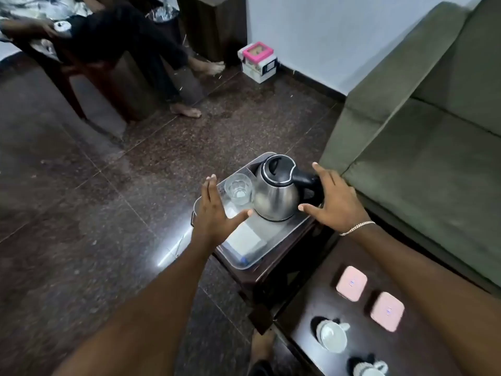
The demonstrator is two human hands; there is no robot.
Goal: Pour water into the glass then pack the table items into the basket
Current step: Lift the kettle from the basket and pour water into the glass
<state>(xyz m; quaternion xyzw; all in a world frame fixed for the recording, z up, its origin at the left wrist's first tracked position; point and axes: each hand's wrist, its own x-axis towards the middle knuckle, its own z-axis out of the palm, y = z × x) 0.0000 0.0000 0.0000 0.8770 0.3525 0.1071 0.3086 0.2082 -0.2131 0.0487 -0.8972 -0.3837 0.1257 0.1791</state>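
A steel kettle [275, 194] with a black lid and handle stands at the far end of a grey tray-like basket [287, 233] on a small dark stool. A clear glass [238, 189] stands upright just left of the kettle. A flat white packet [245, 238] lies in the basket nearer me. My left hand [214, 213] hovers open over the basket's left side, beside the glass. My right hand [334, 200] is spread open at the kettle's black handle, holding nothing.
A dark table [320, 302] at lower right carries two pink square coasters [352, 283] and two white cups [333, 335]. A green sofa [423, 137] fills the right. A seated person's legs [162, 63] and a pink-lidded box [259, 61] lie beyond on the floor.
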